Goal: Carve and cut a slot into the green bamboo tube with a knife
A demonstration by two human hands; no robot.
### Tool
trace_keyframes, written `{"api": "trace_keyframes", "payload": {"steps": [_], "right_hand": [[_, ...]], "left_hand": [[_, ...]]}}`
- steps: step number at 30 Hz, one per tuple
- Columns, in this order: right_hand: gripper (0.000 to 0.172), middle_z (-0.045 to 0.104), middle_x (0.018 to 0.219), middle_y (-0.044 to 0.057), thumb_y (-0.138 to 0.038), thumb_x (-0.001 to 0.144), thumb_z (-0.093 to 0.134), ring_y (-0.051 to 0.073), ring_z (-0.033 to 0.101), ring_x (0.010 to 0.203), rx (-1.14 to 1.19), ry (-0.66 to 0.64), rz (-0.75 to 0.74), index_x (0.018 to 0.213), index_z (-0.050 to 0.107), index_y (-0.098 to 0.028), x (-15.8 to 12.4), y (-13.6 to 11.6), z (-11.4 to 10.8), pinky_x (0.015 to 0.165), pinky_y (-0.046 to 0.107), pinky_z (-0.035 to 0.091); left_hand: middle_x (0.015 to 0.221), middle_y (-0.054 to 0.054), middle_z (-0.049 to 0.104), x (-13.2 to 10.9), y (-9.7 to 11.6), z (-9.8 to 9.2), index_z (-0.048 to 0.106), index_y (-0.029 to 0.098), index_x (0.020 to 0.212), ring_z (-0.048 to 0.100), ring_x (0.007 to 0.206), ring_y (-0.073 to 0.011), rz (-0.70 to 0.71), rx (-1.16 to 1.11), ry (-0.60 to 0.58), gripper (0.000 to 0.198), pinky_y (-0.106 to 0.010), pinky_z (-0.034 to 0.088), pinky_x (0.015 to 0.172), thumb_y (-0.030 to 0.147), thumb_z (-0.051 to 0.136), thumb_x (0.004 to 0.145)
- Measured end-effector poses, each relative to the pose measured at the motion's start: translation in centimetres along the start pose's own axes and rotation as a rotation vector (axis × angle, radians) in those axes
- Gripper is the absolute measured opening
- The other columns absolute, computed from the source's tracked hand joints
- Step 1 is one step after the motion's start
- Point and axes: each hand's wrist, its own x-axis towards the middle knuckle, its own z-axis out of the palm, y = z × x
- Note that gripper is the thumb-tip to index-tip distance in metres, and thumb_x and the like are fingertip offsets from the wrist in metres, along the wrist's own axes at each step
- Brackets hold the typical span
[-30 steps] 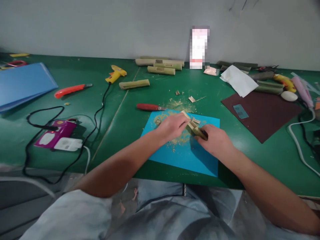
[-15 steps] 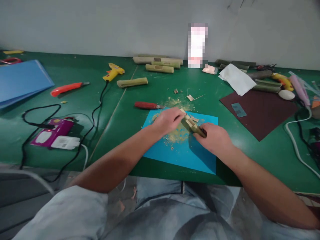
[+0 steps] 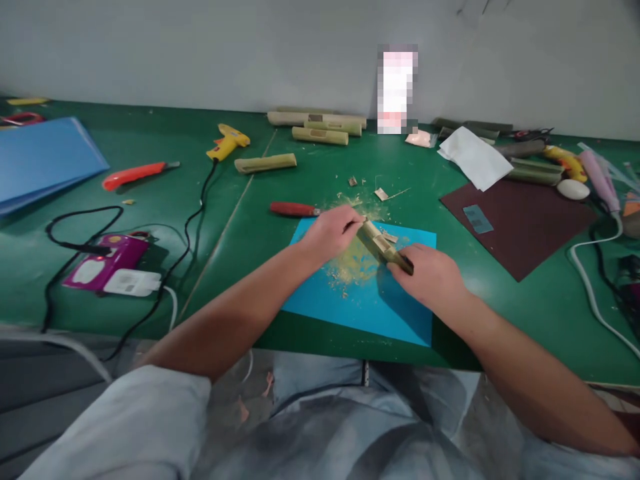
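A short bamboo tube (image 3: 376,240) with a rectangular notch cut in its upper side is held slantwise above a bright blue sheet (image 3: 360,315). Wrapped round its near end is my right hand (image 3: 433,273), fingers closed. My left hand (image 3: 331,232) pinches at the far end, its fingertips partly hidden. Sawdust and small chips (image 3: 345,275) lie scattered on the sheet beneath. Just beyond my left hand, a red-handled tool (image 3: 293,209) rests on the green table, its tip near my knuckles.
More cut bamboo tubes (image 3: 320,137) lie at the back. To the left are a yellow glue gun (image 3: 230,142), a red cutter knife (image 3: 135,176) and a purple power strip (image 3: 107,261) with cables. On the right, a dark brown sheet (image 3: 520,233) lies near white paper (image 3: 474,159).
My left hand has shifted slightly up and left along the bamboo tube, showing more of its far part. The right hand keeps its hold in nearly the same place.
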Motion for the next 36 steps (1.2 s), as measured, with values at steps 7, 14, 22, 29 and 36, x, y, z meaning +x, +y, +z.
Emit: {"api": "trace_keyframes", "payload": {"steps": [7,14,22,29,36], "right_hand": [[0.019,0.067,0.09,0.007,-0.036,0.09,0.059,0.021,0.061,0.083,0.041,0.103,-0.018,0.088,0.069,-0.019,0.4,0.5,0.2,0.066,0.033,0.036],[0.016,0.069,0.089,0.007,-0.034,0.089,0.062,0.023,0.063,0.088,0.028,0.108,-0.009,0.083,0.064,-0.02,0.3,0.5,0.2,0.066,0.033,0.035],[0.016,0.07,0.09,0.007,-0.033,0.09,0.06,0.022,0.062,0.087,0.027,0.086,-0.019,0.084,0.065,-0.019,0.4,0.5,0.2,0.066,0.033,0.035],[0.016,0.068,0.086,0.005,-0.034,0.087,0.062,0.02,0.06,0.081,0.044,0.088,-0.024,0.08,0.06,-0.021,0.1,0.3,0.3,0.064,0.033,0.033],[0.014,0.068,0.086,0.006,-0.033,0.088,0.061,0.02,0.06,0.082,0.058,0.062,-0.011,0.081,0.061,-0.021,0.3,0.2,0.0,0.063,0.033,0.032]], "left_hand": [[0.092,-0.006,0.071,0.6,-1.2,-0.1,0.069,0.018,0.097,0.067,0.087,-0.0176,0.027,-0.014,0.032,0.018,-0.03,0.052,0.081,0.026,0.053,0.101],[0.092,-0.004,0.07,0.2,0.2,0.2,0.066,0.019,0.095,0.066,0.087,-0.0173,0.007,0.008,-0.045,0.018,-0.029,0.052,0.079,0.025,0.05,0.102],[0.092,-0.005,0.069,0.4,-0.1,0.7,0.066,0.018,0.096,0.065,0.086,-0.0178,0.008,0.039,-0.035,0.021,-0.03,0.051,0.079,0.026,0.048,0.103],[0.093,-0.006,0.069,0.0,-0.9,0.0,0.067,0.018,0.099,0.066,0.089,-0.0186,-0.03,0.092,0.013,0.023,-0.03,0.052,0.08,0.03,0.048,0.103],[0.1,-0.006,0.073,0.2,0.2,0.4,0.068,0.02,0.101,0.068,0.094,-0.0187,-0.004,-0.02,-0.028,0.02,-0.031,0.054,0.085,0.027,0.05,0.102]]}}
